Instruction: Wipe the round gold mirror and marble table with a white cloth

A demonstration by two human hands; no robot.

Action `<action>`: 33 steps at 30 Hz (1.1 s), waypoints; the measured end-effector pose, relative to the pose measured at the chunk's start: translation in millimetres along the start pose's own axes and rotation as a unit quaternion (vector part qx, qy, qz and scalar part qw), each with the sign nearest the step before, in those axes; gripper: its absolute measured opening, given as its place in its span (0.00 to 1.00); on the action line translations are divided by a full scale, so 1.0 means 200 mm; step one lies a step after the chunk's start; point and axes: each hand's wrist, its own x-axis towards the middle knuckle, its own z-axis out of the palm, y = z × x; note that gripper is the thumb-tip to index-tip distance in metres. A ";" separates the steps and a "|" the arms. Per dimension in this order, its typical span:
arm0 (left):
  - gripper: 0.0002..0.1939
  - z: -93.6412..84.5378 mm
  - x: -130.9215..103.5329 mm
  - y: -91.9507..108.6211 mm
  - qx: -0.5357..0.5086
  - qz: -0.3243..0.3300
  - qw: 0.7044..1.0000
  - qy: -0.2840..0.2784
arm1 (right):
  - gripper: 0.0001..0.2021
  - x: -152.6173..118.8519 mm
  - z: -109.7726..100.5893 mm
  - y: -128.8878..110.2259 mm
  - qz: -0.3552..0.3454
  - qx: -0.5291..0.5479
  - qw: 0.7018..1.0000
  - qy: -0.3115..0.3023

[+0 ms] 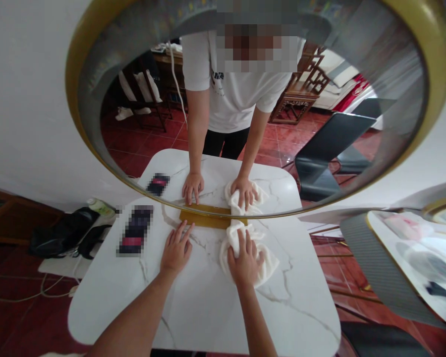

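Note:
A large round mirror with a gold frame [436, 64] stands on a gold rectangular base [208, 219] on a white marble-patterned table [204, 307]. My left hand [176, 249] lies on the tabletop with fingers spread, the fingertips by the left end of the base. A crumpled white cloth [268, 263] is under my right hand [245, 260], whose fingers press and hold it at the base's right end. Part of the cloth reaches up against the base. Both hands and the cloth also show in the reflection.
To the left on the table is a dark, pixelated flat object [136, 232]. A black bag [65, 233] and a pale green package [100, 207] sit beyond the left edge. On the right are a second white surface [401, 238] and a black chair [382, 339].

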 end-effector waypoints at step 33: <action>0.33 0.03 -0.01 0.00 -0.018 -0.019 0.999 0.019 | 0.33 0.00 0.02 -0.23 -0.054 0.003 0.998 -0.021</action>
